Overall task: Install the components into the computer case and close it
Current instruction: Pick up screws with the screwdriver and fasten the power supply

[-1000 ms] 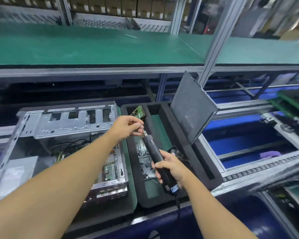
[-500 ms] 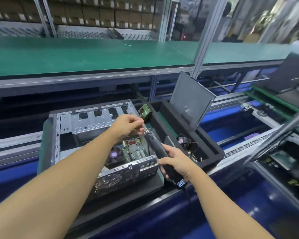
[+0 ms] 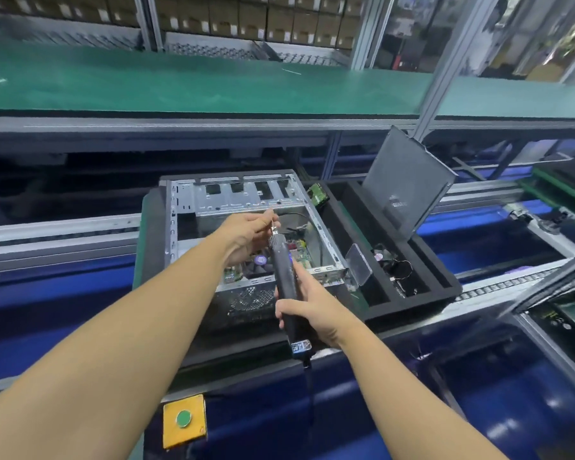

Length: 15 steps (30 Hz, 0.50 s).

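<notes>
Left grip (image 3: 246,234) shifted over the computer case (image 3: 233,198), pinching the stiff, hefty-looking screwdriver (image 3: 284,277) at its tip; right grip (image 3: 312,310) clasped its barrel.

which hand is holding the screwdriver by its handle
The right hand grips the electric screwdriver round its black handle, nearer the camera. The left hand only pinches at its metal tip, above the open computer case.

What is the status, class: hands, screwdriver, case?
Right hand grips electric screwdriver. Left hand pinches its tip. Computer case open, panel leaning aside. No obstruction seen.
</notes>
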Motion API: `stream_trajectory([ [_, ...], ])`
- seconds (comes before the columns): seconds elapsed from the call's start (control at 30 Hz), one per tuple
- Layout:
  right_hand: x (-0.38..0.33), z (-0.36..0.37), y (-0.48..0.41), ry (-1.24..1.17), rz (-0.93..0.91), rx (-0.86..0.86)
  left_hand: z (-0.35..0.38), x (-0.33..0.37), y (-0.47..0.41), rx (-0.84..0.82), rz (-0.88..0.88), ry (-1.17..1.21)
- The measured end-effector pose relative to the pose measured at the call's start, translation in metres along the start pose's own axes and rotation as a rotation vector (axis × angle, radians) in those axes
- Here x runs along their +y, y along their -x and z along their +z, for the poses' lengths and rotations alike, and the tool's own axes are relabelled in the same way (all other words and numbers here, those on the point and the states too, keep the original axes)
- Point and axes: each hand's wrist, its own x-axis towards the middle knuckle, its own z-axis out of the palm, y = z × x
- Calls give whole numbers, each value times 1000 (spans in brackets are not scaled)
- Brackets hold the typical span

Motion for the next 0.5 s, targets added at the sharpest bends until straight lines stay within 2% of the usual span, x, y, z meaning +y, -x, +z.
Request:
stream_trajectory([
  [0.1,9,16,4,7,0,-28,-16,-4,18,79,11,-158],
  [0.13,12,20,5,16,-7,-31,-21,-6,24,125,55,-312],
  [0.23,21,29,11,38,-20,-62,-48,-15,42,314,303,-972],
  [0.33,32,37,19,-29,-25,-127,-90,-32,60,421,317,-1384],
  [0.43,42,45,31,-29,-34,-160,-119,-50,77,372,236,-1633],
  [0.5,50,51,38,-4,-32,-170,-123,-58,85,272,212,-1635],
])
